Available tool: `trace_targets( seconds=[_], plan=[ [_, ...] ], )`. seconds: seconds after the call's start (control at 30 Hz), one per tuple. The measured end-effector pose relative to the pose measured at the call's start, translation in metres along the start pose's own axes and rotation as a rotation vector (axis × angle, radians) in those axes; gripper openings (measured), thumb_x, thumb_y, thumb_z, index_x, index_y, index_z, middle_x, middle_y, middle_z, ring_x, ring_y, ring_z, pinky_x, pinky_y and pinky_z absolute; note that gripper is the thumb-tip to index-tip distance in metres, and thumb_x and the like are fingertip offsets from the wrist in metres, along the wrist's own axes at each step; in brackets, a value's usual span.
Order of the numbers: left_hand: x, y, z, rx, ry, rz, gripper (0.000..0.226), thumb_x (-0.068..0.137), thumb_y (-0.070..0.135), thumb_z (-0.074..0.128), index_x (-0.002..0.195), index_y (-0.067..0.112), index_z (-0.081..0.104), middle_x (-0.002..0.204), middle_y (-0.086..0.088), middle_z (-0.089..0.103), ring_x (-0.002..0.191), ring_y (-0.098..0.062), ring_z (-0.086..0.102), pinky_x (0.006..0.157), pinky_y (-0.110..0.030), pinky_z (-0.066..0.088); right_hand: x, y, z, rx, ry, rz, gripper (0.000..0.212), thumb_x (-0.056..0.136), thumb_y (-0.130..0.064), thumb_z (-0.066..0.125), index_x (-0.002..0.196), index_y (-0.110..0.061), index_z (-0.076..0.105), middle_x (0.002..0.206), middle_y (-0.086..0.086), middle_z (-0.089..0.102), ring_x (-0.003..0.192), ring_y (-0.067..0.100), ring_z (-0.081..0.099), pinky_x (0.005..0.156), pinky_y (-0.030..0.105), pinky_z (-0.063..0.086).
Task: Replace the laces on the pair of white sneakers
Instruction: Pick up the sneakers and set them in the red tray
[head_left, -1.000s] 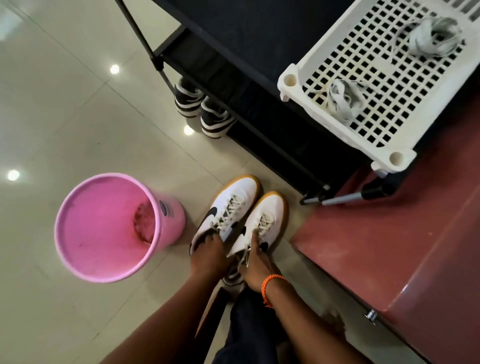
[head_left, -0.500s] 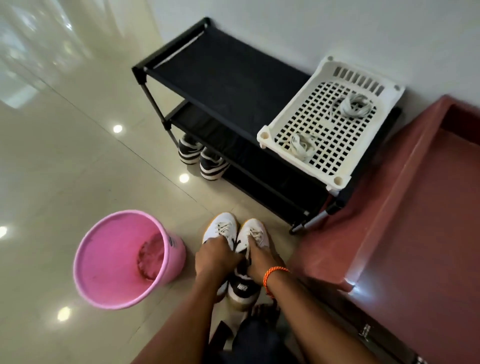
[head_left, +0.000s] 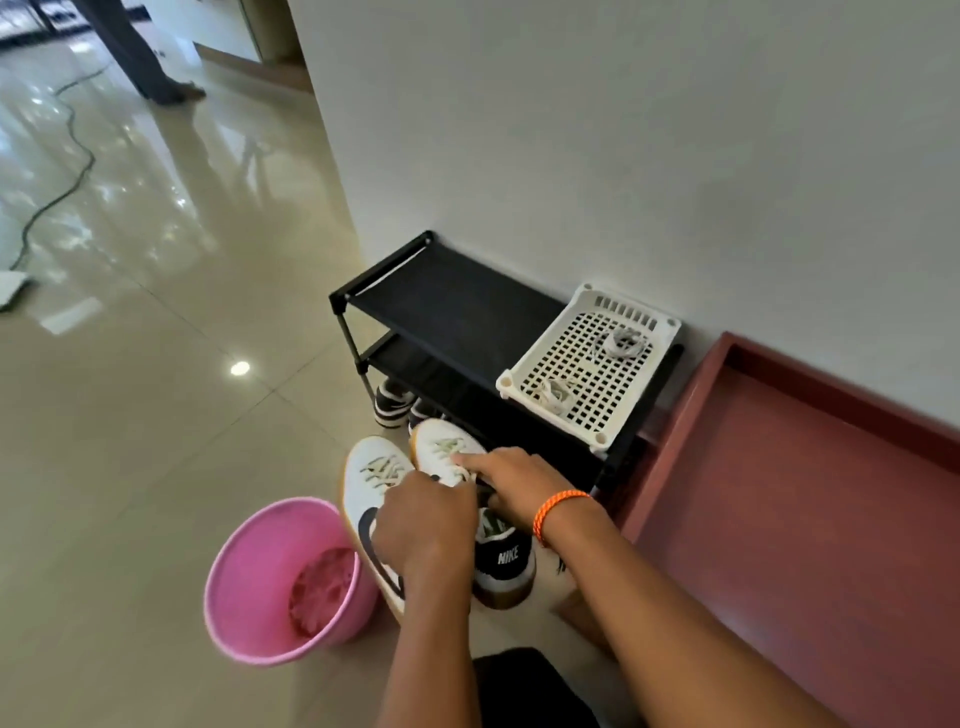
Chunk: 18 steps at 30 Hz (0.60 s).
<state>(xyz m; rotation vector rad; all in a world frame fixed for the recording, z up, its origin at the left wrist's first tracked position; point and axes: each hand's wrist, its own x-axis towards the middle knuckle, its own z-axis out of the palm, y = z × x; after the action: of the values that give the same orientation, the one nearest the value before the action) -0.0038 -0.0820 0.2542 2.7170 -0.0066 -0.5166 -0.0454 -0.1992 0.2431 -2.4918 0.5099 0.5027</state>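
Soft, even daylight; ceiling lights glare off the glossy floor left of the shoe rack; edges bend.

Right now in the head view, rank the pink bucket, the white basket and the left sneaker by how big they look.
1. Pink bucket and white basket: similar; the bucket is nearer, so unsure.
2. Left sneaker, smallest, partly hidden under the left hand.

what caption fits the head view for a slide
Both hands grip laced white sneakers beside a pink bin.

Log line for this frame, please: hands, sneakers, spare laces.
left hand grips left sneaker | right hand holds right sneaker | both laced | lace bundles in white basket
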Motion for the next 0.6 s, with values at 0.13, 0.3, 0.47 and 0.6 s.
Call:
trace_targets(
  seconds=[0.13, 0.3, 0.47, 0.6],
  plan=[
    [-0.028, 0.013, -0.027, -0.13, 0.128, 0.019, 0.032, 0.09, 0.04, 0.061, 0.101, 0.011, 0.071, 0.102, -0.014, 0.073, 0.097, -0.039, 0.068, 0.084, -0.043, 0.056, -0.028, -0.012, -0.04, -0.115, 0.115, -0.088, 0.074, 0.1, -0.007, 0.055, 0.161, -0.044, 0.037, 0.138, 0.013, 0.055, 0.12, 0.039, 0.061, 0.1, 0.044, 0.048],
    [-0.066, 0.041, -0.055, -0.236, 0.238, 0.08, 0.033, 0.088, 0.041, 0.065, 0.102, 0.012, 0.071, 0.088, -0.008, 0.063, 0.09, -0.035, 0.064, 0.077, -0.04, 0.049, -0.063, -0.015, -0.074, -0.13, 0.323, -0.09, 0.072, 0.102, -0.012, 0.051, 0.159, -0.051, 0.032, 0.132, 0.009, 0.055, 0.115, 0.037, 0.061, 0.097, 0.046, 0.05],
    [-0.1, 0.072, -0.058, -0.28, 0.276, 0.247, 0.035, 0.084, 0.048, 0.065, 0.092, 0.014, 0.071, 0.081, -0.002, 0.06, 0.077, -0.028, 0.056, 0.07, -0.037, 0.049, -0.109, 0.009, -0.093, 0.008, 0.674, 0.121, 0.081, 0.097, -0.028, 0.064, 0.165, -0.037, 0.022, 0.138, 0.01, 0.047, 0.102, 0.038, 0.066, 0.083, 0.045, 0.056],
    [-0.129, 0.105, -0.042, -0.3, 0.192, 0.409, 0.036, 0.079, 0.055, 0.063, 0.081, 0.02, 0.069, 0.081, -0.001, 0.066, 0.077, -0.029, 0.066, 0.073, -0.04, 0.059, -0.159, 0.049, -0.091, 0.167, 0.885, 0.329, 0.026, 0.092, -0.035, 0.068, 0.115, -0.023, 0.072, 0.112, 0.003, 0.055, 0.085, 0.028, 0.064, 0.066, 0.036, 0.051]
  ],
)
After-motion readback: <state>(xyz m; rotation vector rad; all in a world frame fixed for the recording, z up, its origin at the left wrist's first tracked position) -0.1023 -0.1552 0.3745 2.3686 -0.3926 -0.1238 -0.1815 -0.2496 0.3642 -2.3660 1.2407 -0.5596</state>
